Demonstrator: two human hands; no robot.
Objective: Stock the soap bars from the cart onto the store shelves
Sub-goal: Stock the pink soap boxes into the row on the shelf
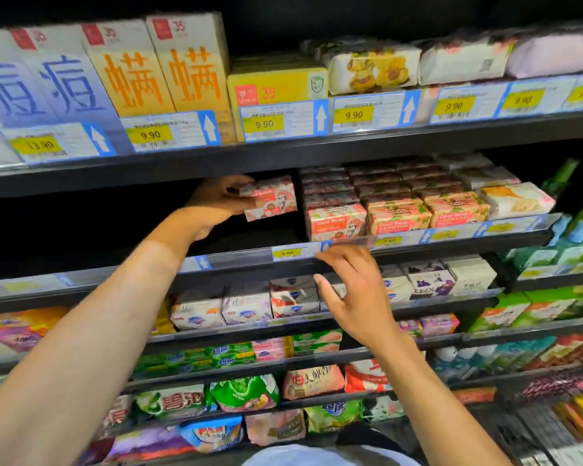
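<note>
Soap bar [271, 198] looks light and stiff, probably slick; my left hand [216, 201] pinches its short end, while my right hand [355, 290] has its fingers spread and holds nothing.

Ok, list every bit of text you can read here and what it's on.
"Goat Soap": soap bar in the left hand, and shelved bars.
"9.90": upper yellow price tags.
"13.90": far-left price tag.
"35": yellow box.
"痘": blue-lettered boxes.
"螨": orange-lettered boxes.
Middle price tag and lower packets: too blurred.
</note>
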